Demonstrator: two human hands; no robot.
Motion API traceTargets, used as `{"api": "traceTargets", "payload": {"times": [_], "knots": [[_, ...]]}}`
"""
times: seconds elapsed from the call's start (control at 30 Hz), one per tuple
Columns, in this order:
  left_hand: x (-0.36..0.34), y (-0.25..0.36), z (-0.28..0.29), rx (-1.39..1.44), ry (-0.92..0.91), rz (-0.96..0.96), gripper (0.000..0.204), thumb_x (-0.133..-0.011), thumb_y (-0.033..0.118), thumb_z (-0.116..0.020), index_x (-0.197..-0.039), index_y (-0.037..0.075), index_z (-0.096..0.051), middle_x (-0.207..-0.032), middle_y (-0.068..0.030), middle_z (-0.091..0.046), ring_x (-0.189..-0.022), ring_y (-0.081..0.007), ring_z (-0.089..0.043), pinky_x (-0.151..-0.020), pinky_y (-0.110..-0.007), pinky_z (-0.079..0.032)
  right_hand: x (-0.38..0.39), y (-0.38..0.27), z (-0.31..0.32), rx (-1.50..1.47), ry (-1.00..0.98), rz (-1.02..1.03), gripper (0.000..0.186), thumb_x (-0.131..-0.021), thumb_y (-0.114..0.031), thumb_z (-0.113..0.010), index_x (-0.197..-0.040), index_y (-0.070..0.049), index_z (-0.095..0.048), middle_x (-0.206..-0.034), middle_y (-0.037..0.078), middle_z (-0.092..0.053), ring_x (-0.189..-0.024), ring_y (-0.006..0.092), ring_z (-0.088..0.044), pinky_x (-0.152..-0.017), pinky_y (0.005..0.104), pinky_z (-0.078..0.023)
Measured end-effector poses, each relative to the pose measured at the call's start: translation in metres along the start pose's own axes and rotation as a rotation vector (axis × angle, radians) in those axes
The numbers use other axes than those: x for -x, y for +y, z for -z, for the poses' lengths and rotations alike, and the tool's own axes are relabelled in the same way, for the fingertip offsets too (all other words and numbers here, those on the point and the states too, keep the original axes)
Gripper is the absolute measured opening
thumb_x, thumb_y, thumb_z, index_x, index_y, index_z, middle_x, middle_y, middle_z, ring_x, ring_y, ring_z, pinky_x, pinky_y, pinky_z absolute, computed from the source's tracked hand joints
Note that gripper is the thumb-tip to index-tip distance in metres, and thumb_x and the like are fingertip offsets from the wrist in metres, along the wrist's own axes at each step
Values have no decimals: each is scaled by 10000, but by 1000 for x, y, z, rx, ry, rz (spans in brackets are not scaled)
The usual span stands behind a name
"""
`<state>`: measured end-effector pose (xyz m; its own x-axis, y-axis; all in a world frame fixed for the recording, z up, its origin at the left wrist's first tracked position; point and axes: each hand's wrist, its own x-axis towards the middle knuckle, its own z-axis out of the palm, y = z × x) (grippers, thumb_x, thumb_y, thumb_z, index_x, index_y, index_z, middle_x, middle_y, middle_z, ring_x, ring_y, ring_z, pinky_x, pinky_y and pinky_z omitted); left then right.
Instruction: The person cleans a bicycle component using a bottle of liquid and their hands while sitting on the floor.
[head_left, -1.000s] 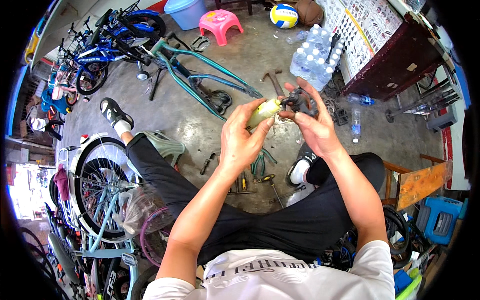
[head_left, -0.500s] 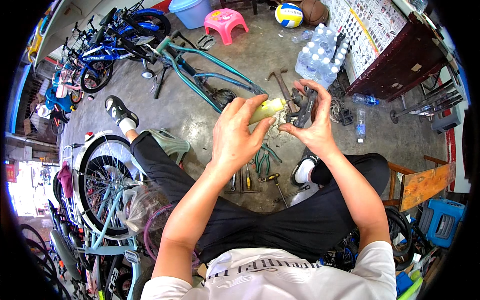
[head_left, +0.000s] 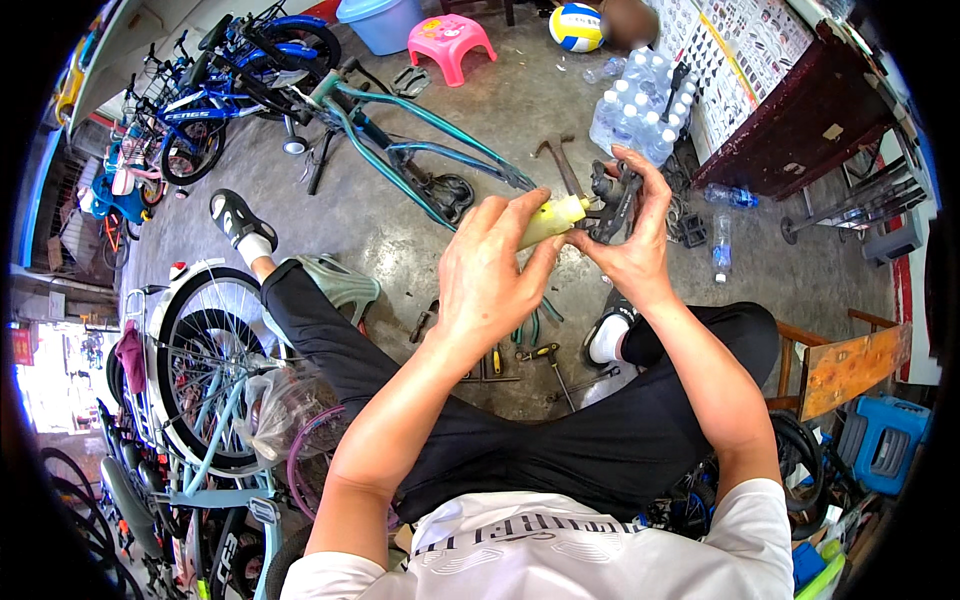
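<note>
Left hand (head_left: 490,275): centre of the frame – grip closed round a small yellow squeeze bottle (head_left: 552,220), nozzle tipped right.
Yellow squeeze bottle: upper centre, its tip touching the dark metal part.
Dark metal part (head_left: 612,200): upper centre-right, greasy and bracket-like; exact kind unclear.
Right hand (head_left: 630,240): right of centre – grip closed on the dark metal part, fingers arched over its top.
Handling note: judged best to squeeze gently, hold the part steady and keep the nozzle on the joint.
</note>
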<state>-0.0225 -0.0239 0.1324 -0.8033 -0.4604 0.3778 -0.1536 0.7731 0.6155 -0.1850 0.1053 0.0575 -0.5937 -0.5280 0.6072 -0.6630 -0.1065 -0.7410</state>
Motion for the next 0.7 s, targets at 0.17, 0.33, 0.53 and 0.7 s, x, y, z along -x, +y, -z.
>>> {"api": "traceTargets", "payload": {"times": [0.17,0.33,0.53,0.7], "knots": [[-1,7,-4,-4,-14,25,458,-919,182,-816,-1350,70,-709,-1010,-129,-688,-862,-332,-697,-744,-407,-552,-1,1,-1,-17,20,52,1082,-652,-89,-1031,-1523,-85,-390,-1556,190,-500,-1415,336,-550,-1166,468,-515],[-1,11,-6,7,-17,56,455,-919,183,-820,-1344,62,-712,-1021,-133,-697,-853,-330,-709,-726,-404,-555,-3,0,0,43,30,78,1070,-649,-57,-1017,-1518,-90,-394,-1553,192,-498,-1374,341,-582,-1149,459,-517],[2,12,-9,53,7,65,451,-915,167,-823,-1338,55,-713,-1040,-139,-711,-882,-331,-723,-756,-405,-567,0,5,1,35,17,72,1075,-681,9,-965,-1557,-73,-347,-1592,188,-451,-1400,315,-563,-1190,448,-475],[3,12,-10,45,-10,85,441,-920,178,-820,-1330,53,-716,-1032,-143,-711,-892,-341,-729,-764,-413,-569,1,8,1,27,1,98,1076,-701,48,-934,-1577,-65,-320,-1602,188,-437,-1446,313,-537,-1223,454,-452]]}}
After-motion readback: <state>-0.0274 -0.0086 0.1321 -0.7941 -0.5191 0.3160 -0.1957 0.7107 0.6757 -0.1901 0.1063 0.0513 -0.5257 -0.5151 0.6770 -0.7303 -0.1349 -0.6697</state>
